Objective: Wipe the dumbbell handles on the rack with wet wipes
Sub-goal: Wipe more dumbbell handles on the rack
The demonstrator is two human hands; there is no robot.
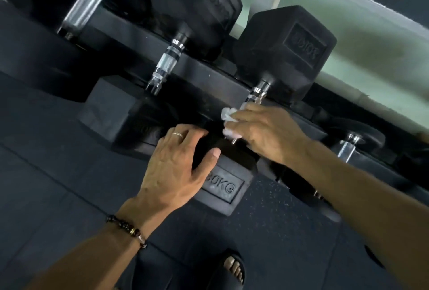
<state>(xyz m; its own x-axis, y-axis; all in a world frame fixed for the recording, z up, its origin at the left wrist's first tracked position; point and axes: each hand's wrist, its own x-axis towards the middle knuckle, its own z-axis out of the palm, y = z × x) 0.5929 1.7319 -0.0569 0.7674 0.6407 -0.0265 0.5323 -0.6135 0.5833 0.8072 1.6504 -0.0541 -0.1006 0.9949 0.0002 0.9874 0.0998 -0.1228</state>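
A black hex dumbbell marked 30KG (pixel 224 188) lies on the black rack (pixel 204 73), its chrome handle (pixel 256 94) running up to the far head (pixel 285 52). My right hand (pixel 262 131) wraps a white wet wipe (pixel 228 114) round the lower part of that handle. My left hand (pixel 178 162) grips the top of the near head, thumb on its front edge. Most of the handle is hidden under my right hand.
Another dumbbell's chrome handle (pixel 166 62) lies to the left, and a thicker one (pixel 84 4) further left. A smaller dumbbell handle (pixel 348 148) sits at the right. Dark rubber floor (pixel 58 173) spreads below; my sandalled foot (pixel 232 268) stands at the bottom.
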